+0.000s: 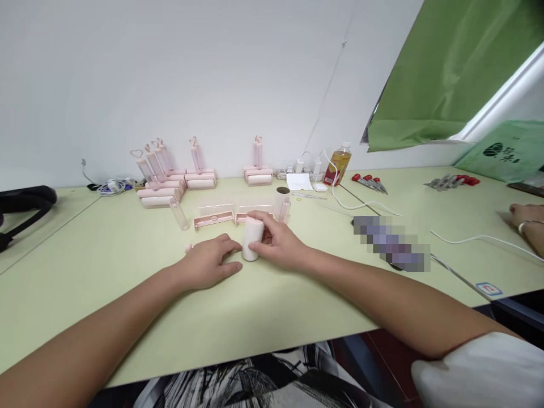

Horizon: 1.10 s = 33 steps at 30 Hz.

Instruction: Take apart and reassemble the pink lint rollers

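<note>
A white lint-roller roll (pixel 253 240) with a pinkish top stands upright on the table. My right hand (pixel 280 241) is wrapped round its right side, fingers behind and thumb in front. Just left of it, my left hand (pixel 212 260) rests low over the table, fingers apart and holding nothing. Behind the hands lie two pink open trough-like covers (pixel 213 220), one partly hidden by my right hand. A clear pinkish tube handle (pixel 179 214) lies to their left, and another clear tube (pixel 285 209) stands to the right by a second roll (pixel 281 196). Something small and pink shows behind my left hand.
Several pink lint rollers (pixel 161 192) line the wall. A power strip (pixel 293 174), a drink bottle (pixel 339 164) and red-handled pliers (pixel 369 183) are at back right. A blurred phone-like object (pixel 391 243) and white cable lie right. Another person's hand (pixel 527 218) rests far right.
</note>
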Each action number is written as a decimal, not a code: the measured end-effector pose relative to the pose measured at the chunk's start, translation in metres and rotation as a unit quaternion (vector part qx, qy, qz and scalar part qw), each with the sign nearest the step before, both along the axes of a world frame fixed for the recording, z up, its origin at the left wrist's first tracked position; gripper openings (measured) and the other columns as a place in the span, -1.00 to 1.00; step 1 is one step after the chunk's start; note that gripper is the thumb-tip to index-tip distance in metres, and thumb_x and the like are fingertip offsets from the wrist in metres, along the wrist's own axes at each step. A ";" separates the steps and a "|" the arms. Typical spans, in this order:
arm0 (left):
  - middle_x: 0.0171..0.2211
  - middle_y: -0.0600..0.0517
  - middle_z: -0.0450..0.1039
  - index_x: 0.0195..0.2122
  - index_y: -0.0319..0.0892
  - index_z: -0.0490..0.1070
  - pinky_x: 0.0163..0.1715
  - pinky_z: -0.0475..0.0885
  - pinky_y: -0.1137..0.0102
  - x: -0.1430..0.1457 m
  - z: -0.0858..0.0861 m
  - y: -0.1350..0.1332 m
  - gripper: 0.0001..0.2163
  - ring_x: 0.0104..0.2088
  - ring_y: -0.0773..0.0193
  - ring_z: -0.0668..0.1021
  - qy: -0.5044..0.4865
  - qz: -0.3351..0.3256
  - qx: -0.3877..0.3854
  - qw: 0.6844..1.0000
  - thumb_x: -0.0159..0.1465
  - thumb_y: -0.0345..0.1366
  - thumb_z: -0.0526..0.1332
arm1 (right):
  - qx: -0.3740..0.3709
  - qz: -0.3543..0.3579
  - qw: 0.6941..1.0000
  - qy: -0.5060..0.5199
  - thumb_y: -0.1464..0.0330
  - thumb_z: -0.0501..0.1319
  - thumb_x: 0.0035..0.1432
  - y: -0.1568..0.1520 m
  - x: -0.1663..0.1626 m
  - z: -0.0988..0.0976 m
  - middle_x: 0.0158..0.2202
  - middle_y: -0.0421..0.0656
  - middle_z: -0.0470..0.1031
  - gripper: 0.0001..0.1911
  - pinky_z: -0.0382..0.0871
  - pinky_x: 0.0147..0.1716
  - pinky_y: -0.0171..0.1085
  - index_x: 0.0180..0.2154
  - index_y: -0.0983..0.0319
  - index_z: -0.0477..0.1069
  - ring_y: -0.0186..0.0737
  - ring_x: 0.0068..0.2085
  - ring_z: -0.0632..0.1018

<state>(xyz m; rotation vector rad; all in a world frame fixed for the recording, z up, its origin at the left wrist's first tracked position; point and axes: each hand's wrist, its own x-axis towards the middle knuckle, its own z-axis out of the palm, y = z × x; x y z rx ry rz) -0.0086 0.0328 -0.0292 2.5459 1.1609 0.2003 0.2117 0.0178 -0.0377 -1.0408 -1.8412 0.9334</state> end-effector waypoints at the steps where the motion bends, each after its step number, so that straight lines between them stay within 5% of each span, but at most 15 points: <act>1: -0.18 -0.01 0.41 -0.02 -0.06 0.42 -0.33 0.33 0.34 0.000 0.000 0.000 -0.64 -0.31 0.19 0.49 -0.002 -0.001 -0.004 1.000 0.25 -0.02 0.09 | -0.049 -0.015 0.997 0.060 0.35 0.28 0.07 0.000 -0.001 -0.002 -0.11 -0.15 0.44 -0.41 0.51 -0.24 -0.11 0.13 0.03 0.19 -0.17 -0.21 0.52; 5: -0.16 -0.01 0.41 -0.03 -0.05 0.43 -0.31 0.34 0.33 0.001 0.001 -0.001 -0.64 -0.29 0.19 0.49 -0.013 0.000 -0.016 1.000 0.24 -0.01 0.11 | -0.229 -0.026 0.944 0.235 0.28 0.31 0.05 0.002 -0.003 -0.005 -0.25 -0.21 0.41 -0.54 0.56 -0.38 -0.16 -0.03 0.09 0.22 -0.20 -0.28 0.55; 10: -0.21 -0.02 0.45 -0.04 -0.10 0.43 -0.34 0.34 0.34 -0.003 0.006 -0.001 -0.61 -0.31 0.19 0.49 -0.051 0.002 -0.028 0.998 0.24 0.01 0.11 | -0.266 -0.013 0.930 0.254 0.29 0.32 0.06 0.003 -0.003 -0.007 -0.29 -0.23 0.41 -0.59 0.56 -0.40 -0.20 -0.07 0.11 0.24 -0.26 -0.34 0.54; 14: -0.14 -0.04 0.47 0.06 -0.12 0.38 -0.35 0.37 0.34 -0.007 0.007 0.001 -0.53 -0.33 0.22 0.49 -0.093 0.015 -0.053 0.994 0.21 0.03 0.15 | -0.183 -0.028 0.962 0.201 0.26 0.30 0.06 0.000 -0.001 -0.009 -0.21 -0.18 0.42 -0.50 0.55 -0.33 -0.12 0.02 0.07 0.20 -0.17 -0.25 0.54; 17: -0.15 -0.04 0.47 0.07 -0.10 0.38 -0.35 0.37 0.35 -0.007 0.006 0.001 -0.53 -0.34 0.23 0.49 -0.089 0.001 -0.052 0.995 0.22 0.02 0.15 | 0.021 -0.070 0.993 0.097 0.24 0.30 0.07 -0.004 0.008 -0.005 -0.07 -0.11 0.41 -0.37 0.51 -0.20 -0.09 0.15 0.04 0.13 -0.11 -0.14 0.52; 20: -0.18 -0.02 0.48 0.02 -0.10 0.42 -0.34 0.38 0.35 -0.006 0.005 0.000 -0.58 -0.31 0.21 0.50 -0.068 0.001 -0.036 0.997 0.22 0.00 0.15 | 0.175 -0.106 0.978 -0.024 0.24 0.28 0.09 -0.009 0.016 0.002 0.13 -0.05 0.32 -0.33 0.46 -0.13 -0.09 0.21 0.01 0.10 -0.09 -0.11 0.50; 27: -0.19 -0.02 0.51 -0.03 -0.10 0.46 -0.34 0.39 0.35 -0.006 0.005 0.000 -0.63 -0.31 0.20 0.52 -0.068 0.005 -0.021 0.997 0.23 -0.04 0.14 | 0.113 -0.014 0.978 -0.177 0.33 0.19 0.15 -0.007 0.013 0.001 0.04 -0.04 0.41 -0.34 0.47 -0.31 -0.14 0.25 0.02 0.03 -0.14 -0.26 0.52; 33: -0.26 0.00 0.55 -0.18 -0.16 0.49 -0.31 0.39 0.36 -0.028 0.026 0.022 -0.69 -0.36 0.24 0.51 -0.148 0.190 0.124 0.963 0.29 -0.12 0.03 | 0.154 -0.050 0.982 -0.093 0.29 0.22 0.15 -0.006 0.015 -0.005 0.14 -0.01 0.31 -0.35 0.51 -0.25 -0.14 0.22 0.03 0.03 -0.13 -0.16 0.52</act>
